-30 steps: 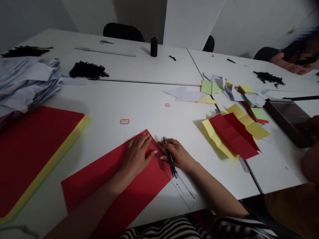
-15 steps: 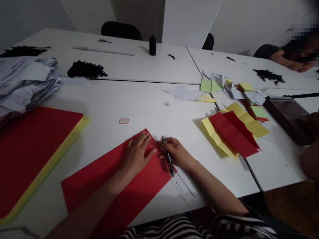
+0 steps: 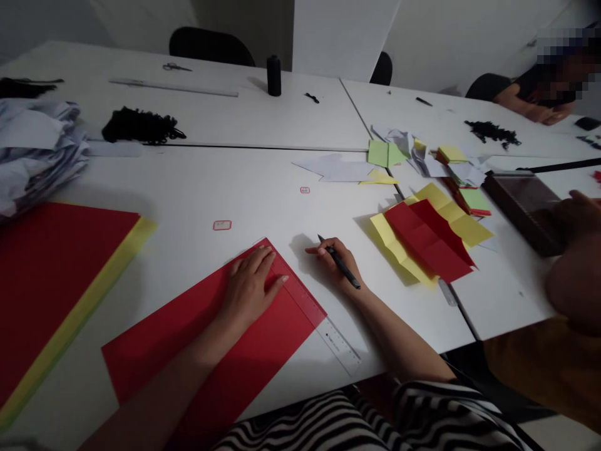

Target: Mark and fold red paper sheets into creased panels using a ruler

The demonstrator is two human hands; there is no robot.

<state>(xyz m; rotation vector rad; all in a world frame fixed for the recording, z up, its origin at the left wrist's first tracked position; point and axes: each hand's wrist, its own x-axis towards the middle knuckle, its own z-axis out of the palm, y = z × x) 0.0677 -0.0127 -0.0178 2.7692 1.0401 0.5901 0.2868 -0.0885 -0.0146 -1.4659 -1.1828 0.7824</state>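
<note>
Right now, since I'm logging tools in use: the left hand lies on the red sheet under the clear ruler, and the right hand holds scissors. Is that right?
Not quite: the right hand holds a black pen, as the head view shows; the scissors lie on the far table. The left hand does lie on that red sheet.

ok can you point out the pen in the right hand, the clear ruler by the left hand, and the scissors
Pen [image 3: 347, 270]: head view, on its barrel.
Clear ruler [image 3: 308, 307]: head view, near the middle of its length.
Scissors [image 3: 177, 66]: head view, where handles meet blades.
</note>
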